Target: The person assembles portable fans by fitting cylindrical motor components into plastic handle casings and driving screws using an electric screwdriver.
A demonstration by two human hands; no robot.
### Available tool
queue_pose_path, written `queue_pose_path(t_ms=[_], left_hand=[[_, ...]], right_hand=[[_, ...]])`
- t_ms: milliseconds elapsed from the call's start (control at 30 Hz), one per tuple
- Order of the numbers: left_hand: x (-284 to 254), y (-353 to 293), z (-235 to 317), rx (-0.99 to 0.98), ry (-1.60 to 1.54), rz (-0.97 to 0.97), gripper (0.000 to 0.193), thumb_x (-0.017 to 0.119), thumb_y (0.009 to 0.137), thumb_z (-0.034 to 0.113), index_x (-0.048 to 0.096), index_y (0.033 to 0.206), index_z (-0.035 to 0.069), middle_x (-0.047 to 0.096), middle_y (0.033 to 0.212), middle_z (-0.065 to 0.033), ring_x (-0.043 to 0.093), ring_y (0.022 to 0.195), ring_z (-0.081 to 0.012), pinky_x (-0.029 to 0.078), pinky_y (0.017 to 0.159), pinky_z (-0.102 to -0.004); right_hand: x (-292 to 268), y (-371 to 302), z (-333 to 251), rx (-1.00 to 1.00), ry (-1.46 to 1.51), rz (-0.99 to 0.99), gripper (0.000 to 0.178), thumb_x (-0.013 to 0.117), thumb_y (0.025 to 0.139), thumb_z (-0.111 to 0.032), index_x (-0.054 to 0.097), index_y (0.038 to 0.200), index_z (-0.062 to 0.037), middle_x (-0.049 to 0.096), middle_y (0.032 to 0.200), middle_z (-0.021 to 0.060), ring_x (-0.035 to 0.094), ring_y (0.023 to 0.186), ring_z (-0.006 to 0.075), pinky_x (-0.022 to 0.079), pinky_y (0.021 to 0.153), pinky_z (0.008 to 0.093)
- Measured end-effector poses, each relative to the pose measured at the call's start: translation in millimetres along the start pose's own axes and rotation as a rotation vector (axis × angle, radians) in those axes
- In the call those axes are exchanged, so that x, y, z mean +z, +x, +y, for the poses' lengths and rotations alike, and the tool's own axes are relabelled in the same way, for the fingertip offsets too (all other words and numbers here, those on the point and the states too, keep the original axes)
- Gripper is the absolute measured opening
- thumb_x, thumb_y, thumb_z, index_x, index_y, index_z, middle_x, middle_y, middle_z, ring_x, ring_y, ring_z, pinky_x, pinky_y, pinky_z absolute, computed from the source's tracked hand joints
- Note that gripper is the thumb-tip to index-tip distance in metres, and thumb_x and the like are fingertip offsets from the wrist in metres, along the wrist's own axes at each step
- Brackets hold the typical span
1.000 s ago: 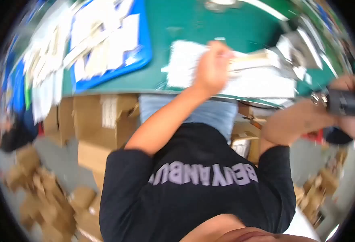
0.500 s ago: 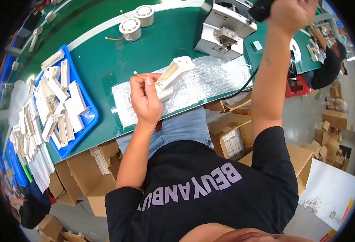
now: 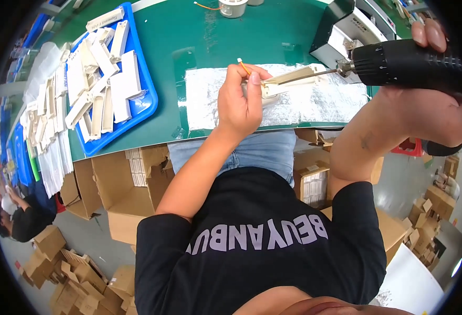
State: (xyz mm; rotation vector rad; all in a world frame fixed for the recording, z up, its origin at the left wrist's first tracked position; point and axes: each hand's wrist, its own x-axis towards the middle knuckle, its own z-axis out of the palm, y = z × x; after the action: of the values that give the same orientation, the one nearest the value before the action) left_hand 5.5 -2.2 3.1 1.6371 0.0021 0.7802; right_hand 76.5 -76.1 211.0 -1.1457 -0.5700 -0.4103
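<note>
Left hand (image 3: 240,102) pinching white plastic part (image 3: 288,81) | right hand (image 3: 430,105), at 3 o'clock, fist closed around black power screwdriver (image 3: 404,65) | bit apparently touching part.

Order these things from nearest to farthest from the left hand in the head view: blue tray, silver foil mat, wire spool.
1. Silver foil mat: directly under the left hand.
2. Blue tray: to the left, holding white parts.
3. Wire spool: at the table's far edge.
</note>
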Motion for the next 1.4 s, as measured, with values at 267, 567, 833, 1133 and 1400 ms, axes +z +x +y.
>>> queue_pose_path(t_ms=[267,567,833,1133,1400], left_hand=[[0,-2,-2,0.001,-0.021,0.015,0.009,0.046,0.1,0.01,0.047,0.095,0.002,0.066,0.085,-0.0105,0.062,0.067,-0.0206,0.049,0.063,-0.031],[-4,5,-2,0.0,-0.05,-0.004,0.009,0.045,0.1,0.009,0.047,0.094,0.002,0.066,0.084,-0.0107,0.062,0.068,-0.0207,0.048,0.062,-0.0315],[-2,5,1,-0.019,-0.072,-0.013,0.007,0.045,0.099,0.006,0.047,0.093,0.002,0.066,0.085,-0.013,0.064,0.073,-0.0244,0.049,0.069,-0.033],[-34,65,14,-0.283,0.091,-0.385,0.015,0.05,0.1,0.014,0.053,0.091,0.003,0.063,0.086,-0.0046,0.057,0.078,-0.0108,0.046,0.073,-0.0258],[-83,250,-49,-0.696,-0.065,0.163,0.025,0.049,0.098,0.026,0.056,0.105,0.003,0.059,0.102,-0.0099,0.059,0.095,-0.0222,0.047,0.087,-0.0383]], right_hand=[[-16,-5,15,0.06,0.074,-0.151,0.052,0.061,0.088,-0.042,0.052,0.115,0.0018,0.055,0.078,0.0057,0.055,0.066,0.0141,0.046,0.056,0.026],[-47,0,25,0.151,0.169,-0.3,0.064,0.058,0.087,-0.055,0.051,0.111,0.004,0.054,0.08,0.0073,0.054,0.069,0.0147,0.044,0.059,0.0264],[-62,-6,20,-0.026,0.292,-0.434,0.076,0.056,0.086,-0.067,0.051,0.108,0.006,0.053,0.081,0.0087,0.052,0.072,0.0152,0.042,0.061,0.0267],[-105,27,-7,-0.034,0.753,-0.205,0.076,0.07,0.083,-0.052,0.042,0.119,0.0089,0.05,0.089,0.0134,0.051,0.074,0.0165,0.045,0.067,0.0275],[-143,35,14,-0.208,0.013,0.022,0.056,0.051,0.099,-0.037,0.035,0.134,0.004,0.061,0.101,0.0228,0.06,0.068,0.0184,0.052,0.069,0.0299]])
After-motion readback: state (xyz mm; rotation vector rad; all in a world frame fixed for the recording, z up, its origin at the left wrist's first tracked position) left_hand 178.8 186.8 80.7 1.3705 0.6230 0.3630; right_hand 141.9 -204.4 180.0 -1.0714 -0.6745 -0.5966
